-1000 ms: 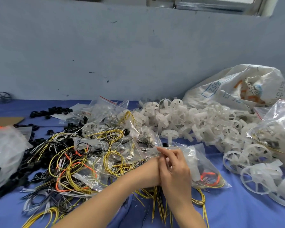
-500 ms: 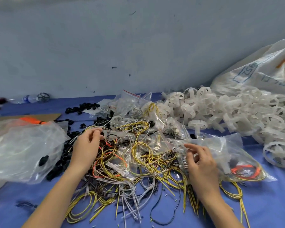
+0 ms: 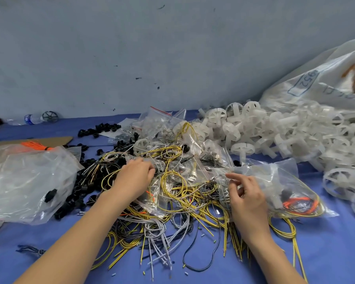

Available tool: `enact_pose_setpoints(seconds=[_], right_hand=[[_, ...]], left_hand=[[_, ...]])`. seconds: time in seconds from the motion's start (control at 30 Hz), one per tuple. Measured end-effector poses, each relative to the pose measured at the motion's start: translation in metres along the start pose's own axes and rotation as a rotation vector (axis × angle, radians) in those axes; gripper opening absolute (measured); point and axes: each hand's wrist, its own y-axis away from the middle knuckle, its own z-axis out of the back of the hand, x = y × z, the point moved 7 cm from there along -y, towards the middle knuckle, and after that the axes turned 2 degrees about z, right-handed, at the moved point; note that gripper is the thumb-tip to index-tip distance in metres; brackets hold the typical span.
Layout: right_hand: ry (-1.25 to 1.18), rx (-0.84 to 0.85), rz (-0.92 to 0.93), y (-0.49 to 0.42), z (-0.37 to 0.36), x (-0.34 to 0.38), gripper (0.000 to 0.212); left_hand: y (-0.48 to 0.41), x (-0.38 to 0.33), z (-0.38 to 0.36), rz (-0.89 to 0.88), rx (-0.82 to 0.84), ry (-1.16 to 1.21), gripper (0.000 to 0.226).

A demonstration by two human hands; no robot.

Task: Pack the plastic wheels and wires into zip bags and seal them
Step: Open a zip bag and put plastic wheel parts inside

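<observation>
Right hand (image 3: pixel 246 198) pinches the filled zip bag (image 3: pixel 284 182), which stretches toward three o'clock; left hand (image 3: pixel 134 177) curls into the wires (image 3: pixel 178 194), grasp unclear.

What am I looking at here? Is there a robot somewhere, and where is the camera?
There is no robot: these are a person's two bare hands, filmed by one wide-angle camera worn on the head, looking forward and down. On the blue table cover lies a tangle of wires, mostly yellow, grey and black. A heap of white plastic wheels sits behind to the right, beside a big white sack. Small black parts and a large clear bag lie to the left. The left hand digs its fingers into the wires; what it grips is hidden. The right hand is at the mouth of a zip bag holding orange wires; whether it pinches the bag is unclear.
</observation>
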Motion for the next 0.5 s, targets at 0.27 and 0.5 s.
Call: enact_pose_setpoints(seconds=[0.27, 0.5], right_hand=[[-0.037, -0.019, -0.014, 0.000, 0.003, 0.002, 0.022], [-0.058, -0.102, 0.019, 0.002, 0.010, 0.009, 0.022]], left_hand=[[0.007, -0.001, 0.018, 0.026, -0.212, 0.100, 0.026], [0.051, -0.099, 0.010, -0.228, -0.090, 0.665, 0.020]])
